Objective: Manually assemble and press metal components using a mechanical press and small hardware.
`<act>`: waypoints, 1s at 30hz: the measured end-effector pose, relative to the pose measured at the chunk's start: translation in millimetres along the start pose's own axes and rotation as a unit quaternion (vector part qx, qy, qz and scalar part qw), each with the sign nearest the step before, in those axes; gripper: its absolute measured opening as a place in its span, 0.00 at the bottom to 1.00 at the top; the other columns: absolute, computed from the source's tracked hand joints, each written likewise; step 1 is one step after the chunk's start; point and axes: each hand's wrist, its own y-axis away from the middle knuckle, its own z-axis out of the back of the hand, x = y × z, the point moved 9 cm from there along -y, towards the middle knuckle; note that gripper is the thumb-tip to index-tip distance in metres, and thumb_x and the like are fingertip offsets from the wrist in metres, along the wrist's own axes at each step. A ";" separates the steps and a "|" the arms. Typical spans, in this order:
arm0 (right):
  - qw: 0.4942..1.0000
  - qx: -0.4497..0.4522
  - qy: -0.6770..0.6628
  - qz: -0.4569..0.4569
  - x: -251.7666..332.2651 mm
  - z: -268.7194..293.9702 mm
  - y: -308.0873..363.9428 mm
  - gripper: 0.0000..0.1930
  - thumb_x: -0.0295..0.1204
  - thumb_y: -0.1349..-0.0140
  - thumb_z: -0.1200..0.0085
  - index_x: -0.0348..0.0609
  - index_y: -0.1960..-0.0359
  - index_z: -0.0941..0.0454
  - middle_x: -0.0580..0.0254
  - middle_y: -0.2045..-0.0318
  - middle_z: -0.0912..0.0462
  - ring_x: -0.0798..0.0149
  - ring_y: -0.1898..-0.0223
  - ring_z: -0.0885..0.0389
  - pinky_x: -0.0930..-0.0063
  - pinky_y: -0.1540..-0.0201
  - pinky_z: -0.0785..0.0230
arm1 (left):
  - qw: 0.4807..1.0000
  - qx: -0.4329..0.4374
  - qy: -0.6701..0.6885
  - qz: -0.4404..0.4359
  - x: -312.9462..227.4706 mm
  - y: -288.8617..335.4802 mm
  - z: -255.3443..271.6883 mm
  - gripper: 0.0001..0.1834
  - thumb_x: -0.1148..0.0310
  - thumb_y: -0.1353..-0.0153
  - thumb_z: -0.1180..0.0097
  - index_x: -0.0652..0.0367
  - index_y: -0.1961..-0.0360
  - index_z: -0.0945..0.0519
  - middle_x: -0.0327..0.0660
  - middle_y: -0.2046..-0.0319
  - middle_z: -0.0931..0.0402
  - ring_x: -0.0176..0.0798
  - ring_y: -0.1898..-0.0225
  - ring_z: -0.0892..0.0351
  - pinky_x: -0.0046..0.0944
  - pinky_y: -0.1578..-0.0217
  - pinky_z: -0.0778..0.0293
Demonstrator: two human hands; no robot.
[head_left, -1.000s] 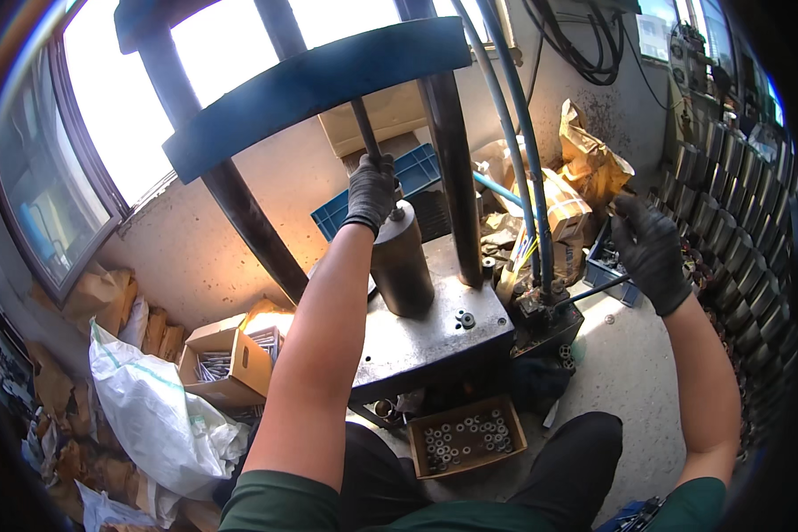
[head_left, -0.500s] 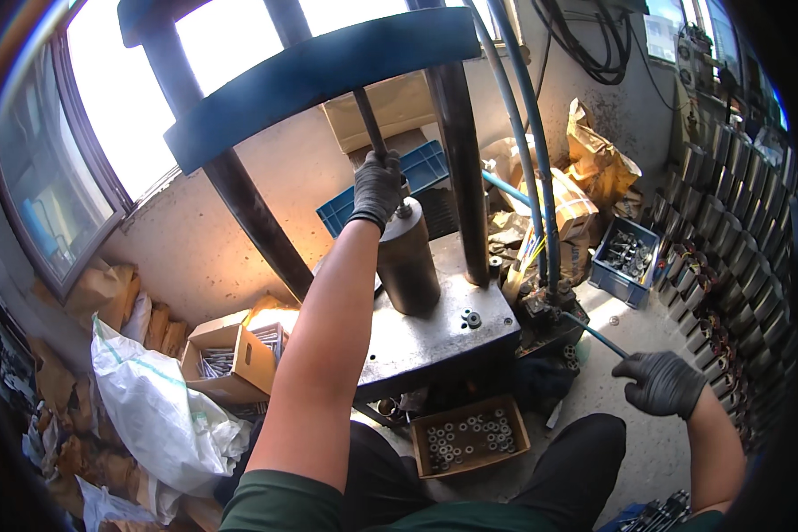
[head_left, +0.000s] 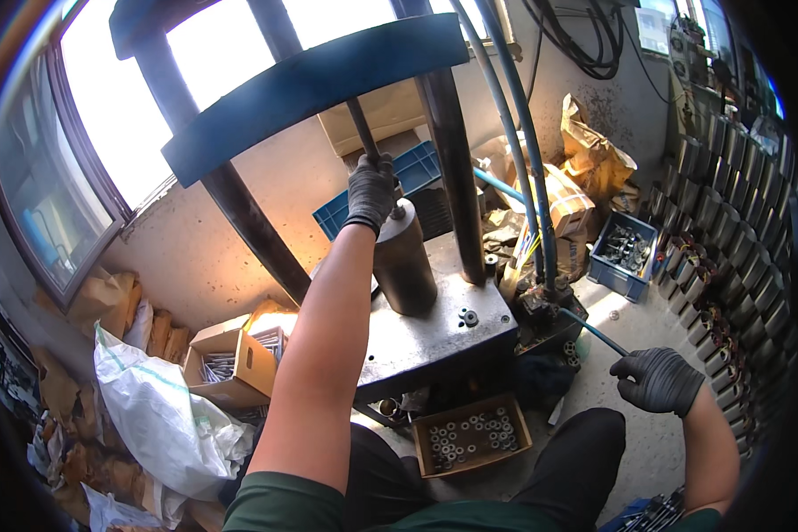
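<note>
My left hand point(head_left: 371, 189), in a grey glove, is closed around a dark metal rod point(head_left: 361, 126) that hangs below the blue crossbeam point(head_left: 319, 84) of a press. Just under that hand a dark metal cylinder point(head_left: 405, 270) stands upright on the press's steel table point(head_left: 448, 341). A small stud pokes up from the cylinder's top; the rod's lower end is hidden by my fingers. Off to the right, my gloved right hand point(head_left: 661, 379) is wrapped around the end of a thin blue-green lever point(head_left: 591, 330). A small round metal part point(head_left: 471, 317) lies on the table.
Thick posts point(head_left: 457, 168) flank the cylinder. Below the table sits a shallow box point(head_left: 430, 465) of metal rings. A cardboard box point(head_left: 226, 390) and white sack point(head_left: 155, 417) stand left. Hoses point(head_left: 534, 191), a blue crate point(head_left: 625, 282) and stacked metal cylinders point(head_left: 727, 239) are right.
The whole view has shifted slightly. Both hands keep their grips on the rod and the lever; the cylinder still stands on the table.
</note>
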 end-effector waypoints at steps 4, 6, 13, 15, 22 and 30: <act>0.999 -0.036 -0.016 0.004 5.9 9.1 -0.3 0.17 0.41 0.40 0.45 0.45 0.57 0.12 0.48 0.63 0.11 0.43 0.60 0.12 0.51 0.54 0.20 | 1.000 0.004 0.021 0.018 9.2 -3.8 0.6 0.21 0.50 0.24 0.47 0.59 0.50 0.20 0.47 0.70 0.14 0.46 0.66 0.11 0.47 0.62 0.19; 0.997 0.065 0.047 0.012 -0.8 -14.9 3.9 0.17 0.40 0.39 0.47 0.45 0.58 0.12 0.48 0.63 0.11 0.43 0.60 0.12 0.50 0.54 0.20 | 0.999 0.006 0.026 0.022 10.6 -4.0 -0.8 0.21 0.50 0.24 0.47 0.59 0.50 0.20 0.46 0.70 0.14 0.46 0.66 0.11 0.47 0.62 0.19; 0.999 0.035 0.022 -0.003 -6.8 -14.7 5.5 0.16 0.39 0.37 0.47 0.49 0.56 0.12 0.50 0.60 0.11 0.44 0.57 0.12 0.51 0.50 0.20 | 1.000 -0.002 0.026 0.005 8.6 -3.9 0.9 0.20 0.51 0.23 0.46 0.59 0.53 0.21 0.45 0.71 0.15 0.43 0.69 0.13 0.45 0.66 0.19; 0.992 0.111 0.061 -0.006 -5.8 -25.9 6.7 0.16 0.39 0.37 0.48 0.48 0.56 0.12 0.49 0.62 0.11 0.44 0.58 0.12 0.50 0.51 0.20 | 0.999 0.002 0.042 0.012 9.0 -2.4 0.1 0.21 0.50 0.24 0.47 0.59 0.51 0.20 0.47 0.70 0.14 0.46 0.67 0.12 0.47 0.63 0.19; 1.000 0.022 0.009 0.003 -5.5 -10.2 4.6 0.17 0.41 0.37 0.49 0.48 0.56 0.12 0.46 0.63 0.11 0.43 0.59 0.12 0.48 0.51 0.21 | 0.999 0.006 0.037 0.011 3.0 4.0 1.0 0.21 0.50 0.24 0.47 0.59 0.52 0.20 0.46 0.71 0.15 0.45 0.67 0.12 0.45 0.65 0.18; 0.999 0.036 -0.001 0.011 -6.7 -15.1 6.3 0.17 0.39 0.37 0.49 0.47 0.56 0.12 0.46 0.64 0.11 0.42 0.59 0.12 0.49 0.50 0.21 | 0.999 0.010 0.035 0.020 10.5 0.6 -1.8 0.21 0.49 0.24 0.47 0.59 0.51 0.20 0.46 0.71 0.15 0.46 0.67 0.11 0.45 0.65 0.18</act>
